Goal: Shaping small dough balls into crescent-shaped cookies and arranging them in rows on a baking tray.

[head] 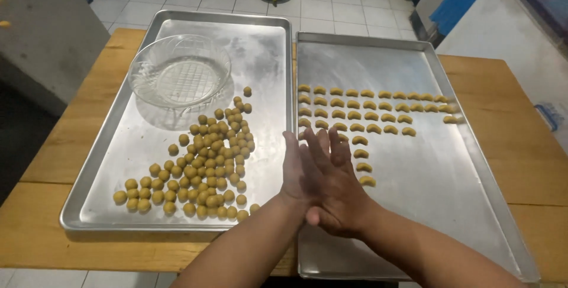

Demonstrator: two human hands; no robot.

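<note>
Your two hands meet palm to palm over the seam between two metal baking trays on a wooden table (520, 146). Your right hand (340, 196) lies across your left hand (294, 167), fingers of both stretched flat and pointing away from you; whether a piece of dough is pressed between the palms cannot be seen, and neither hand grips anything visible.

To the left of your hands, the left tray (100, 164) carries a loose heap of small yellow dough balls (204, 167), the nearest ones just beside your left wrist. A clear glass bowl (179, 72) with a ribbed pattern sits at the far end of that tray, well apart from your hands.

To the right and beyond your fingertips, the right tray (449, 193) holds rows of crescent-shaped dough pieces (370, 107), laid in three neat lines across its far half. A short column of further crescents (362, 161) runs down toward you, the nearest of them just beside your right hand's fingers. The near half of that tray is bare metal under your right forearm.

Beyond the table lies a white tiled floor (349, 4).
</note>
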